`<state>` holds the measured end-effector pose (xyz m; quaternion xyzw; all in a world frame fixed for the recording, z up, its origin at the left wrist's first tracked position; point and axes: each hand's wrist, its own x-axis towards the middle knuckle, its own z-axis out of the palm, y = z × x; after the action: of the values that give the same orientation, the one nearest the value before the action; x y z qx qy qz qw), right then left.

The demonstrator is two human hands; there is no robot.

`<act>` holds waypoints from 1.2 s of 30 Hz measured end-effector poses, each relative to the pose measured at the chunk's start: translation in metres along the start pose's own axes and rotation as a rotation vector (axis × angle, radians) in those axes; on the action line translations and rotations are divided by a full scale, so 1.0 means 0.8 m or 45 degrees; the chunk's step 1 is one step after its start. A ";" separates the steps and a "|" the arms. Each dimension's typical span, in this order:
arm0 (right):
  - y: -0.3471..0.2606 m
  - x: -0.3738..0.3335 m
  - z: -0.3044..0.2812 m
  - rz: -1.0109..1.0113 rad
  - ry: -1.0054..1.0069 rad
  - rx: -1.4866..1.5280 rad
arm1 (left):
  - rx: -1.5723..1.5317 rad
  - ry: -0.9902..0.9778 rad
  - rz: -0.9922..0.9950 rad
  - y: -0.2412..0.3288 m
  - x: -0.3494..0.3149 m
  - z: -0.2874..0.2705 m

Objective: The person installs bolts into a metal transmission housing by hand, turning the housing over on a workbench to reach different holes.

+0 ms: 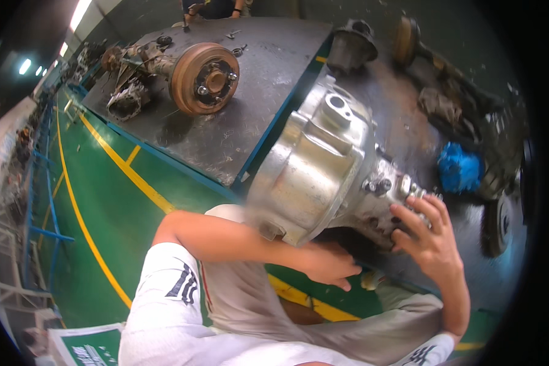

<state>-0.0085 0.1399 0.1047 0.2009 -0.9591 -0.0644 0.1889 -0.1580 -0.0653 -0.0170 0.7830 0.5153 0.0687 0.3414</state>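
A large silver metal gearbox housing [308,177] lies tilted in front of me, its wide bell end to the left and its narrow end to the right. My right hand [430,238] grips the narrow end, fingers bent over the top and thumb on the near side. My left forearm crosses below the bell end, close against its lower rim. Under the middle of the housing is my left hand [330,263], slightly blurred, its visible fingers apart and nothing seen in them. The underside of the housing is hidden.
A metal-topped table [226,140] holds an axle with a rusty brake drum [205,78]. Right of it, another worktop bears a dark housing [352,46], a blue part [460,168] and a dark wheel-shaped part [498,226]. A person [216,8] is at the far side.
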 end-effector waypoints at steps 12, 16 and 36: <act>-0.005 0.001 0.004 -0.003 0.007 -0.004 | 0.004 0.132 0.033 -0.006 0.008 0.013; 0.005 -0.003 0.004 0.038 -0.023 0.031 | 0.011 0.129 0.008 -0.011 0.014 0.019; 0.001 -0.011 0.013 0.164 -0.037 0.126 | 0.037 0.255 0.189 -0.022 0.031 0.035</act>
<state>-0.0053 0.1446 0.0924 0.1468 -0.9747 -0.0075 0.1685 -0.1468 -0.0529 -0.0547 0.8131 0.4884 0.1641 0.2709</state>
